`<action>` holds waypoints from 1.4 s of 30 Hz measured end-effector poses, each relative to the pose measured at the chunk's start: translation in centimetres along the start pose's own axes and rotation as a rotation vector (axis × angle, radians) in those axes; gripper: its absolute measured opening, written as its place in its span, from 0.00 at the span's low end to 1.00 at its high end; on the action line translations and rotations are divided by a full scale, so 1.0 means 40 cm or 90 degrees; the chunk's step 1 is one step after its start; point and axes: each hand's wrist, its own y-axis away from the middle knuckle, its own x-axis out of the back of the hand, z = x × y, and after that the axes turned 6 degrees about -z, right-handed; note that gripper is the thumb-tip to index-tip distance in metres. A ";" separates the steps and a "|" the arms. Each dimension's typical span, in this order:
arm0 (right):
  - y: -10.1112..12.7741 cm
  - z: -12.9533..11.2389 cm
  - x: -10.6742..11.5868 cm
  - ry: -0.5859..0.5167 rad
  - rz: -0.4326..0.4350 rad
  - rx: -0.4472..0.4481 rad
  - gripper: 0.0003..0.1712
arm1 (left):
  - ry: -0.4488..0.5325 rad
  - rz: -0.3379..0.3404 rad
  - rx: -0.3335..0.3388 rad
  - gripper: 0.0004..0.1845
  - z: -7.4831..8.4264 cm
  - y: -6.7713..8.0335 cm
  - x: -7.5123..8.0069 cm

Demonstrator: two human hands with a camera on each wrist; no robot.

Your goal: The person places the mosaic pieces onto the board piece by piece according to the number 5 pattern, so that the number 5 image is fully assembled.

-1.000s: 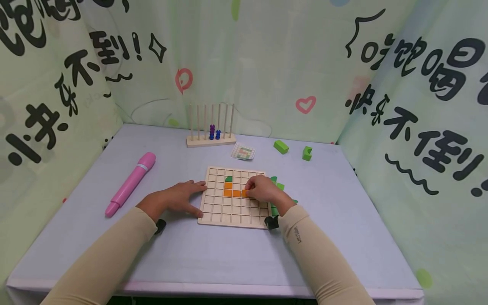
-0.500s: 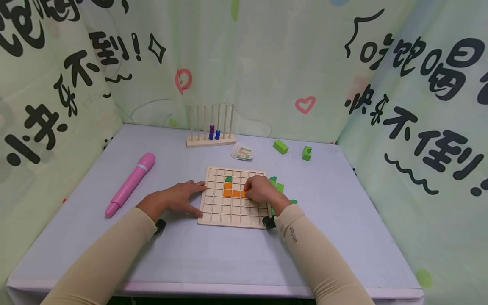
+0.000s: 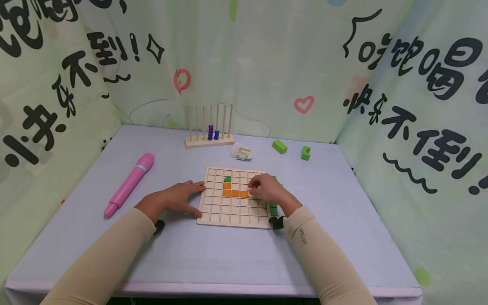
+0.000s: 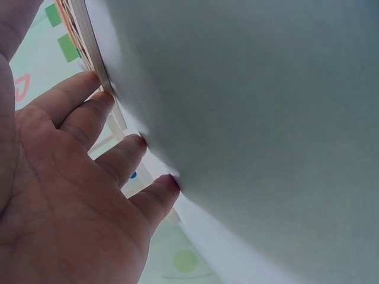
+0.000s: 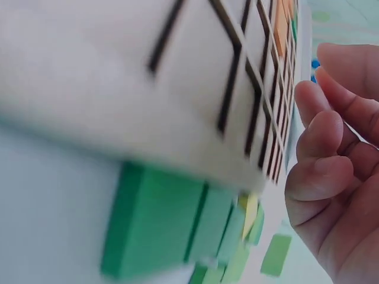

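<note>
A wooden grid board (image 3: pixel 213 216) lies at the middle of the table. It holds an L of orange tiles (image 3: pixel 235 193) with a green piece (image 3: pixel 227 179) above the L. My left hand (image 3: pixel 187 197) lies flat on the table, its fingers (image 4: pixel 89 112) straight and touching the board's left edge (image 4: pixel 90 36). Over the board's right side hovers my right hand (image 3: pixel 260 187), just right of the orange row. Its fingers (image 5: pixel 320 124) curl loosely above the grid (image 5: pixel 177 89) and hold nothing. Green blocks (image 5: pixel 166 228) lie against the board's right edge, mostly hidden by that hand in the head view.
A pink pen (image 3: pixel 129 184) lies at the left. At the back stand a wooden peg rack with beads (image 3: pixel 209 132), a small pattern card (image 3: pixel 242 151) and two green blocks (image 3: pixel 280 146) (image 3: pixel 306 153). Printed curtains close in three sides of the table.
My right hand has drawn back to the right off the orange row, uncovering its rightmost tile. The left hand has stayed at the board's edge.
</note>
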 end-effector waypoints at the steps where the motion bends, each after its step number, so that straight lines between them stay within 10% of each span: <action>1: 0.003 0.008 0.006 -0.003 0.008 -0.002 0.09 | 0.000 0.000 0.002 0.55 0.001 0.000 0.000; 22: 0.023 0.175 0.112 -0.063 0.042 -0.182 0.21 | 0.014 0.001 0.013 0.55 0.004 -0.001 -0.004; 42: 0.003 0.175 0.089 0.033 0.052 -0.185 0.15 | 0.011 0.001 0.005 0.54 0.003 0.003 -0.005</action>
